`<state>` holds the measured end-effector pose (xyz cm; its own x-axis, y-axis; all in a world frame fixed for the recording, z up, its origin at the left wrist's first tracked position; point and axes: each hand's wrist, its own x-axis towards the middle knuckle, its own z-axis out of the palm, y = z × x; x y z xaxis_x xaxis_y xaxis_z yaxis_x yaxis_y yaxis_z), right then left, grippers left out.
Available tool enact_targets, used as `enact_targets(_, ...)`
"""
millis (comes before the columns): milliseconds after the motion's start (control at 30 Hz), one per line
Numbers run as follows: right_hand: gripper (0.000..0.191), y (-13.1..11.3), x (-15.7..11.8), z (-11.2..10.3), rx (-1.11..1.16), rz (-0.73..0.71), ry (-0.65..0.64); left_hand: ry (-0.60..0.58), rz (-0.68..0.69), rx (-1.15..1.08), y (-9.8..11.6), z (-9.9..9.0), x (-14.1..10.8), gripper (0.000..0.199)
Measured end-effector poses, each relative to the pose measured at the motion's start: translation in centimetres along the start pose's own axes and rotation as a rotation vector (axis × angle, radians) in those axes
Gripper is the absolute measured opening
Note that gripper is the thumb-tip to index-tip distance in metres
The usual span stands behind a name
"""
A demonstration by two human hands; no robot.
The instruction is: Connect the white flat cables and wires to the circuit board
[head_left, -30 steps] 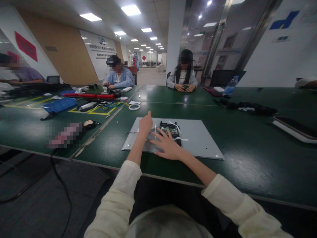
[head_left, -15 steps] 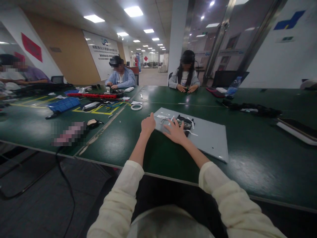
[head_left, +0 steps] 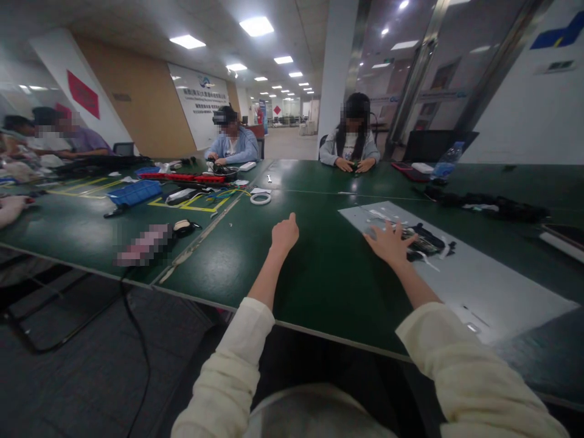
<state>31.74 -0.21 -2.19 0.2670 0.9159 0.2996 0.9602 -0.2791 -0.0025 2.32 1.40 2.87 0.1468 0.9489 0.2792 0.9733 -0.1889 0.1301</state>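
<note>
Head view shows one grey panel point(head_left: 463, 277) lying askew on the green table point(head_left: 328, 280), in front of the wearer and toward the right. On it sits one dark assembly point(head_left: 429, 239), apparently an uncovered circuit board, with a loose white strip point(head_left: 430, 263) at its near side; blur prevents a sure count of strips. As a judgement, the work looks partway along: the assembly is in place on the panel, open to view, with the strip lying free. What remains cannot be read from this, and nothing marks it as finished. The person's two hands differ. The right hand point(head_left: 390, 243) is over the panel's left part, just beside the assembly, its fingers spread apart and clamped on nothing; whether it presses on the surface cannot be told. The left hand point(head_left: 286, 234) is over the table, left of the panel and apart from it, one digit extended and the rest curled; no held thing shows, but whether the curled fingers enclose something cannot be told. Counted around the panel: one white ring point(head_left: 260, 198) to its left and slightly beyond, one blue bin point(head_left: 134, 193) well to its left, one clear bottle point(head_left: 449, 159) beyond it, and two seated people facing the wearer, also beyond it.
</note>
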Motion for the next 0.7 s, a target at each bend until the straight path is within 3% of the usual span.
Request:
enact_targets(400,0.05,14.3,1.1,3.5,0.002,0.31,0.022,-0.067,0.112,-0.041,-0.6,1.0,0.0,0.031)
enact_targets(700,0.065,21.4,0.2,4.4,0.091,0.382,0.107,-0.103,0.121,-0.033,-0.2,0.8,-0.4,0.03)
